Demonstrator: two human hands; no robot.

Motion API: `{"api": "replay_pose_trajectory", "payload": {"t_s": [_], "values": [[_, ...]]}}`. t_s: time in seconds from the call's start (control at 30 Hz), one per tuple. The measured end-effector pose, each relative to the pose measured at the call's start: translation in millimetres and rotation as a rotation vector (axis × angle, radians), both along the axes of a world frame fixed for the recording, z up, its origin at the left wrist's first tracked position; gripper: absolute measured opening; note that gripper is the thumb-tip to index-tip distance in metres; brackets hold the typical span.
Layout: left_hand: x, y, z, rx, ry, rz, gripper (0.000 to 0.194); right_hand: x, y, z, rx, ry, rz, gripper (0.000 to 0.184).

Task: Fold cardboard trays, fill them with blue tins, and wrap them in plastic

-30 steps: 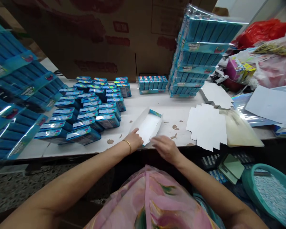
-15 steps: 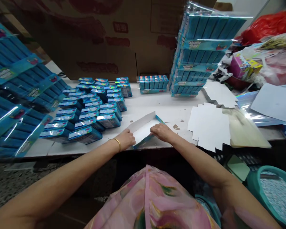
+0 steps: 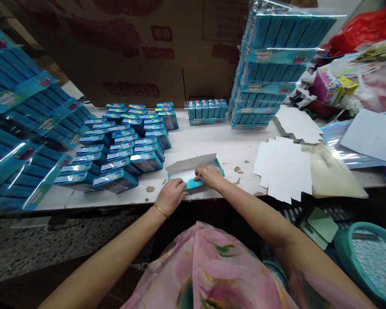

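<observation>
A partly folded cardboard tray (image 3: 190,165), white inside and blue outside, lies near the table's front edge. Its far side stands up at a slant, and its near side shows blue print. My left hand (image 3: 171,195) grips the tray's near left corner with fingers closed. My right hand (image 3: 209,177) reaches over the near side, its fingers closed on that wall; the fingertips are partly hidden. Left of the tray stand rows of small blue boxes (image 3: 146,161). On the right lie flat white cardboard blanks (image 3: 283,169).
A tall stack of wrapped blue packs (image 3: 260,56) stands at the back right, beside one low pack (image 3: 207,112). More wrapped packs (image 3: 28,98) rise at the left. Behind is a large carton (image 3: 131,51). A green basin (image 3: 350,249) sits low at the right.
The tray has turned so its long side lies more nearly across the table. Both hands have closed on its near side, and the blue outer face there has come into view.
</observation>
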State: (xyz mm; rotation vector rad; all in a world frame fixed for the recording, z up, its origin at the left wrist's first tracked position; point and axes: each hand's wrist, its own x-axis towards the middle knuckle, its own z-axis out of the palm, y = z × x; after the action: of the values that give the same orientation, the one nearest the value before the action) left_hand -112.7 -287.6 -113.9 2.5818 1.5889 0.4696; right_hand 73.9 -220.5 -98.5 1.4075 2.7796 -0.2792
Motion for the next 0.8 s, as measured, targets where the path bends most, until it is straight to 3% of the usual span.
{"api": "replay_pose_trajectory", "payload": {"t_s": [0.1,0.2,0.33,0.47,0.57,0.67,0.8], "values": [[9.4,-8.2,-13.3,0.004,0.128,-0.008,0.02,12.4,-14.0,-3.5,0.216,0.059,0.063,0.02],[11.8,-5.0,-14.6,-0.069,0.234,-0.014,0.02,24.7,-30.1,-12.4,0.267,0.028,0.092,0.02],[18.7,7.9,-5.3,-0.269,0.352,0.036,0.024,28.7,-24.6,-23.9,0.124,-0.039,0.107,0.015],[30.9,10.2,11.0,-0.47,0.37,0.093,0.025,31.5,-3.6,-20.5,-0.071,-0.067,0.201,0.019],[28.1,3.5,31.2,-0.623,0.257,-0.127,0.033,40.4,4.6,-10.1,-0.193,-0.105,0.387,0.018],[7.5,6.2,48.3,-0.496,0.092,-0.352,0.033,50.9,14.9,2.1,-0.207,-0.141,0.53,0.023],[-11.7,30.5,46.0,-0.19,0.239,-0.341,0.054,61.7,43.2,17.9,-0.164,-0.068,0.449,0.03]]}}
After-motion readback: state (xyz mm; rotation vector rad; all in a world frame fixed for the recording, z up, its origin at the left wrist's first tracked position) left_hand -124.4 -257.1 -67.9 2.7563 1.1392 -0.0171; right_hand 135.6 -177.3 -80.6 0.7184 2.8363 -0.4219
